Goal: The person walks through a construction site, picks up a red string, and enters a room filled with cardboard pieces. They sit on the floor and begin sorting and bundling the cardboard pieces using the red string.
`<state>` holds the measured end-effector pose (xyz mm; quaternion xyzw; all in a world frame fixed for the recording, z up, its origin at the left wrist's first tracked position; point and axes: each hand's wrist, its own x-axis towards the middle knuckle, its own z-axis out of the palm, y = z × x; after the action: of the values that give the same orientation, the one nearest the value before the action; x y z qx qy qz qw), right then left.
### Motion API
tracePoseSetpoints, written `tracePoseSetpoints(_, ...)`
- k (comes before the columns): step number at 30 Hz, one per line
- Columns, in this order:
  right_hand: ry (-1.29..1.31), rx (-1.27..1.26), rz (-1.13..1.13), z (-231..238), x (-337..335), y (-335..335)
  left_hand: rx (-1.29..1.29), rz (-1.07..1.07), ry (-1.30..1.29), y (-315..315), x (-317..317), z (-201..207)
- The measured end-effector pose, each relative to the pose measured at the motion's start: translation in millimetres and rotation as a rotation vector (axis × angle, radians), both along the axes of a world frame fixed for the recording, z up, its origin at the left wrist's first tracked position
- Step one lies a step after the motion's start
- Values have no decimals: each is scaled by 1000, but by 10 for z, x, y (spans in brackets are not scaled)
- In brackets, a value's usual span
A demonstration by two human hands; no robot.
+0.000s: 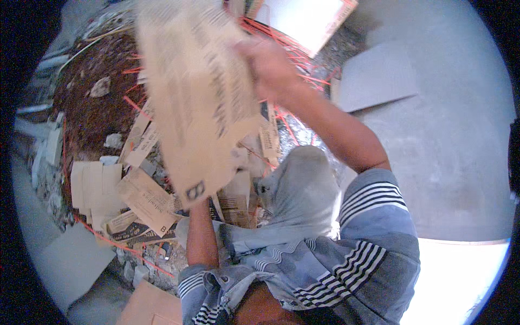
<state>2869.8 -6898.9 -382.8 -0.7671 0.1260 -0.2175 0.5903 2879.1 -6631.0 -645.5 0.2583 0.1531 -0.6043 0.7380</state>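
Observation:
A large piece of printed tan cardboard (197, 92), blurred by motion, is raised in front of me and fills the upper middle. My right hand (265, 70) is closed on its right edge, with that arm stretched forward. Behind the lower end of the cardboard my left forearm (202, 233) disappears, so the left hand and its fingers are hidden. Just left of the sheet's lower end lies a flattened cardboard piece (146, 197) with print on it. A plain tan stack of cardboard (96, 187) rests farther left.
Reddish-brown soil (92, 70) with pale stones (101, 86) lies at the far left. Orange-red strands (281, 40) tangle beyond the cardboard. A white-faced panel (303, 21) is at the top, and a grey sheet (379, 76) lies on the concrete floor (449, 162) at right.

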Motion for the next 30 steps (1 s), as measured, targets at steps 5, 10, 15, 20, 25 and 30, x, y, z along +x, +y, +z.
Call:
tracePoseSetpoints(5,314,98,-86,-416,-484,567,18,266,-356,-412,-179,557)
tracePoseSetpoints(10,384,-250,-153,-631,-643,551,-110,648,-573,-1019,502,1268)
tracePoseSetpoints(15,310,-407,-136,-786,-459,473,-135,849,-609,-751,572,1496)
tracePoseSetpoints(20,216,-158,167,-973,-69,825,-119,812,-594,175,599,990)
tracePoseSetpoints(25,64,-140,504,-2128,259,1473,399,789,-610,1369,196,426)
tracePoseSetpoints(30,619,-264,833,-3567,-175,1945,1456,661,-1399,1666,-501,-81)
